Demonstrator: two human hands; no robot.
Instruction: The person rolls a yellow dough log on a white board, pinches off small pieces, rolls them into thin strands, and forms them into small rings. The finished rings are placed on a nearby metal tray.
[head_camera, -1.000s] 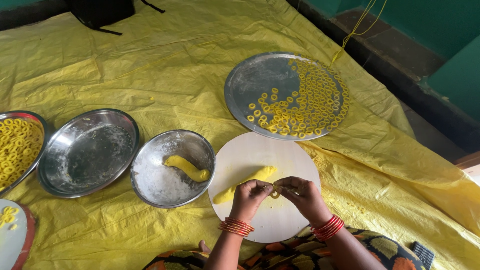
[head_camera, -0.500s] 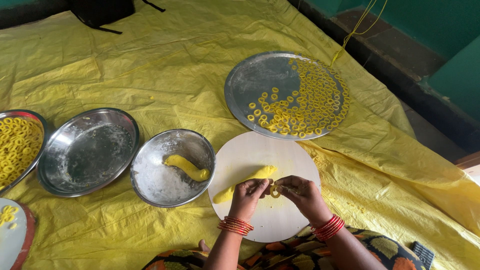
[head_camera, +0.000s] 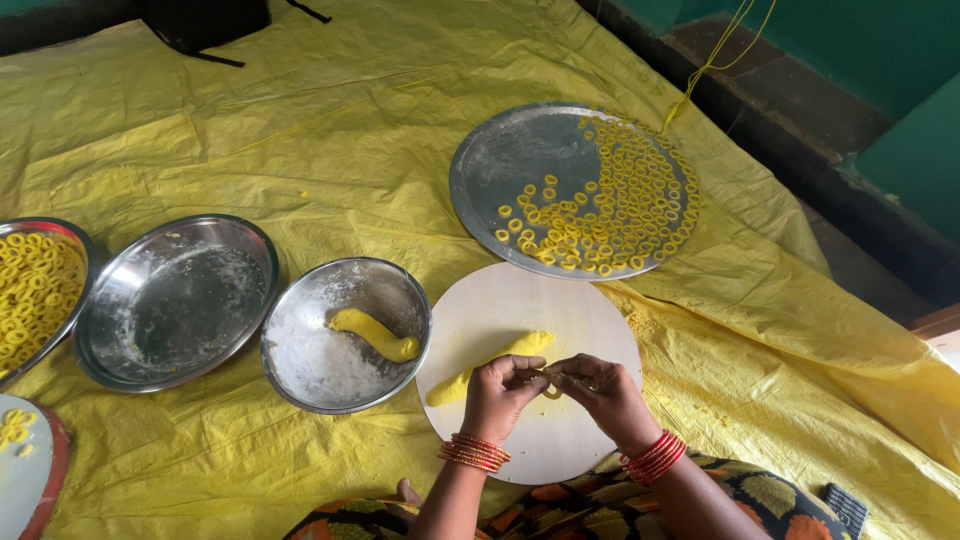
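Left hand (head_camera: 497, 395) and right hand (head_camera: 603, 395) meet fingertip to fingertip, together pinching a small dough ring (head_camera: 551, 388) above the round board (head_camera: 580, 310). A dough roll (head_camera: 490, 366) lies on the board just beside the left hand. Left: bowl (head_camera: 300, 345) holding another roll. Beyond: tray (head_camera: 500, 165) of rings. Yellow sheet (head_camera: 300, 120) beneath.

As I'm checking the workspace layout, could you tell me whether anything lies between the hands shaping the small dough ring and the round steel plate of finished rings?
Nothing visible: between the dough ring and the steel plate lies only bare white board.
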